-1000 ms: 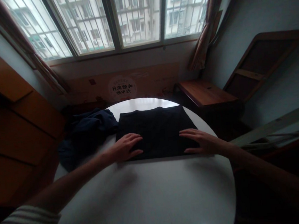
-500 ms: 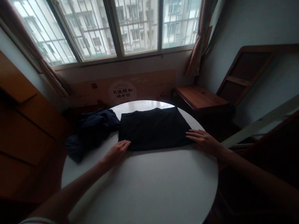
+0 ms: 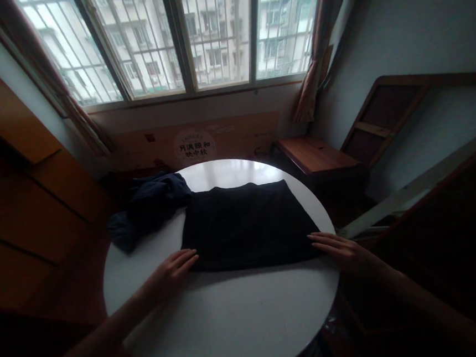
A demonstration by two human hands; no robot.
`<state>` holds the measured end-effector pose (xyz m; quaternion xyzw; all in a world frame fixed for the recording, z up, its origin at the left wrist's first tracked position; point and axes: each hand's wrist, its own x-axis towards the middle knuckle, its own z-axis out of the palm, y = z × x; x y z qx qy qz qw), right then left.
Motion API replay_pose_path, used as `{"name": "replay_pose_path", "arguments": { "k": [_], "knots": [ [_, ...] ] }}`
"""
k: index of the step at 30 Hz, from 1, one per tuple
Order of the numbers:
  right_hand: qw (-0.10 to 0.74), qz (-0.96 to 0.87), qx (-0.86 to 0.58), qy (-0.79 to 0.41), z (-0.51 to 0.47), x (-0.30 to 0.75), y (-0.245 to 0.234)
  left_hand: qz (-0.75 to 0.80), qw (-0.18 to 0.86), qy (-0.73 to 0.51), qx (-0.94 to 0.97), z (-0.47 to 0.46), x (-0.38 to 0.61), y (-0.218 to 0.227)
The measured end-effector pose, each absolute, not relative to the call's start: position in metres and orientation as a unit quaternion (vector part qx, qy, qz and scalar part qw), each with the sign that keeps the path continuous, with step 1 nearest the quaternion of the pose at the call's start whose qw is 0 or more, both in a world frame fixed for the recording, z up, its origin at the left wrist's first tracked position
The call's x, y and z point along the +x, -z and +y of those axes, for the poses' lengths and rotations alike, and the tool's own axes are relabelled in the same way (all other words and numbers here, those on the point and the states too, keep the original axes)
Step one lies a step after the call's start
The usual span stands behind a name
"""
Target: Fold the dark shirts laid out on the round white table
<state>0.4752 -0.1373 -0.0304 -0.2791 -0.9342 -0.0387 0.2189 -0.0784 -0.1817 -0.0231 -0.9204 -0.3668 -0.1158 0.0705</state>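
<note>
Two open grips, left hand (image 3: pixel 171 274) and right hand (image 3: pixel 344 251), touch a folded black garment (image 3: pixel 246 228)

A room in a city apartment: barred windows (image 3: pixel 178 39) overlook a residential block (image 3: pixel 213 36), framed by fabric curtains (image 3: pixel 315 77), with a wooden cabinet (image 3: pixel 25 219), low wooden bench (image 3: pixel 317 154) and round white table (image 3: pixel 226 324).

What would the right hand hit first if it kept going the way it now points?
The black garment lying flat on the table. The fingertips of the right hand are already at its edge, though the dim light makes it hard to tell whether they touch.
</note>
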Motion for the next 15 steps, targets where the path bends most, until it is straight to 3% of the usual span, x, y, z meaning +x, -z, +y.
{"name": "replay_pose_path", "arguments": {
  "k": [4,10,15],
  "knots": [
    [0.247,-0.918,-0.309,0.026,-0.129,0.466,0.033,-0.402,0.03,0.175,-0.898,-0.18,-0.079,0.022],
    [0.21,-0.929,-0.292,0.083,-0.114,0.456,0.032,-0.398,0.019,0.203,-0.895,-0.171,-0.081,0.026],
    [0.216,-0.922,-0.32,0.015,-0.139,0.47,-0.005,-0.413,-0.017,0.238,-0.879,-0.188,-0.083,-0.006]
  ]
}}
